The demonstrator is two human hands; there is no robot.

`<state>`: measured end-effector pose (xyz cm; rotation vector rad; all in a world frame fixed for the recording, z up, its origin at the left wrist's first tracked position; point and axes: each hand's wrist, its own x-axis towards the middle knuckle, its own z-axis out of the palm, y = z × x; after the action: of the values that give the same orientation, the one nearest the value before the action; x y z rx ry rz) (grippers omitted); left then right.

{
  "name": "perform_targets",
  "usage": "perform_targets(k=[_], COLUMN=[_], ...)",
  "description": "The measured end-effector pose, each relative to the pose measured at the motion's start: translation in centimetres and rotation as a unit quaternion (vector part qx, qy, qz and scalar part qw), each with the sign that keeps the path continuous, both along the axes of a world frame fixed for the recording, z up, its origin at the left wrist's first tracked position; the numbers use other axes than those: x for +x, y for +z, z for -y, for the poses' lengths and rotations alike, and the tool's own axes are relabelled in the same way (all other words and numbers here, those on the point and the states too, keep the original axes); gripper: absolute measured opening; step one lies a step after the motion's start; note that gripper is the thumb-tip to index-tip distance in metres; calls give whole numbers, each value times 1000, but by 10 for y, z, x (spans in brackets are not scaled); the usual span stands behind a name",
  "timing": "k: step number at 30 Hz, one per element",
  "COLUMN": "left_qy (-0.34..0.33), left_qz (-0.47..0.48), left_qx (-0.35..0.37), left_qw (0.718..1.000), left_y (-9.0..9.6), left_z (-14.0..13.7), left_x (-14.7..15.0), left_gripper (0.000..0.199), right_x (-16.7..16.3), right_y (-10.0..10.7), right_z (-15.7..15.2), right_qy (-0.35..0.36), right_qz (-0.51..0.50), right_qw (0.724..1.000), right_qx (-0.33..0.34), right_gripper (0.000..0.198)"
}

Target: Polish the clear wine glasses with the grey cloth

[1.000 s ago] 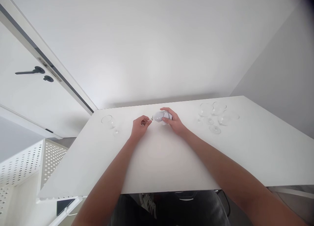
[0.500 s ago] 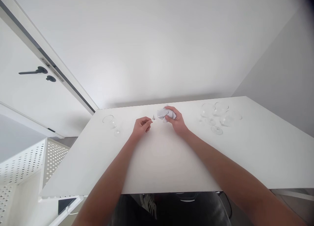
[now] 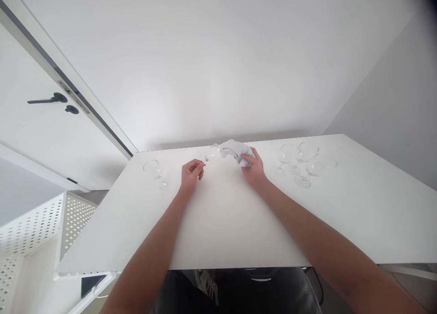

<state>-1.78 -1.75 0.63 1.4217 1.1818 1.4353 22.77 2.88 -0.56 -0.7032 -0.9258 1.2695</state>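
My left hand point(image 3: 191, 174) is closed in a pinch on the stem end of a clear wine glass point(image 3: 213, 154), which is held sideways with its bowl toward the right. Beside the bowl, my right hand point(image 3: 254, 167) grips a white cloth point(image 3: 236, 149). Part of the cloth hangs loose toward the glass and overlaps the rim side of the bowl. The foot of the glass is hard to make out behind my left fingers.
Another wine glass point(image 3: 157, 173) stands on the left of the white table point(image 3: 232, 227). Several clear wine glasses point(image 3: 302, 181) are grouped on the right. A white wall point(image 3: 218, 68) rises behind the table, and a door handle point(image 3: 48, 99) shows at far left.
My right hand has drawn the cloth back to the right, away from the bowl, and the cloth has spread out. My left hand has shifted slightly left with the glass.
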Motion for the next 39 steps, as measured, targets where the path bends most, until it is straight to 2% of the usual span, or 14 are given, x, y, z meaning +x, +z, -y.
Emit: perform_targets(k=[3, 6, 8, 11, 13, 16, 20, 23, 26, 29, 32, 36, 39], left_qy=[-3, -64, -100, -141, -182, -246, -254, -253, -222, -200, -173, -154, -152], left_qz=[44, 15, 10, 56, 78, 61, 40, 37, 45, 67, 103, 117, 121], left_qx=[6, -1, -13, -58, -92, -129, -132, -123, -110, -105, -97, -87, -84], left_qw=[999, 998, 995, 987, 976, 959, 957, 959, 968, 972, 975, 977, 977], left_y=[0, 1, 0, 0, 0, 1, 2, 2, 1, 1, 3, 4, 3], left_z=[0, 2, 2, 1, 1, 2, 3, 2, 1, -1, -1, -2, -3], left_x=[-1, 1, 2, 2, 1, 2, 4, 3, 2, 1, 0, -2, -3], left_gripper=[24, 27, 28, 31, 32, 31, 31, 31, 29, 30, 32, 31, 30], right_x=[-2, -4, -4, -3, -3, -6, -9, -9, -7, -4, 0, 2, 0], right_y=[0, 6, 11, 18, 21, 22, 20, 21, 22, 17, 10, 9, 14], right_z=[1, 9, 15, 20, 21, 23, 24, 25, 23, 16, 9, 7, 10], right_qy=[48, 159, 205, 224, 230, 258, 303, 307, 268, 197, 151, 169, 194], right_qz=[-6, -7, -17, -40, -40, -29, -21, -15, 12, 5, -25, -37, -66], right_qw=[999, 987, 978, 971, 970, 964, 950, 950, 963, 979, 984, 982, 977], right_qx=[-9, -18, -41, -78, -73, -58, -74, -43, -23, -46, -86, -81, -67], right_gripper=[21, 26, 27, 37, 38, 37, 37, 34, 29, 23, 26, 32, 27])
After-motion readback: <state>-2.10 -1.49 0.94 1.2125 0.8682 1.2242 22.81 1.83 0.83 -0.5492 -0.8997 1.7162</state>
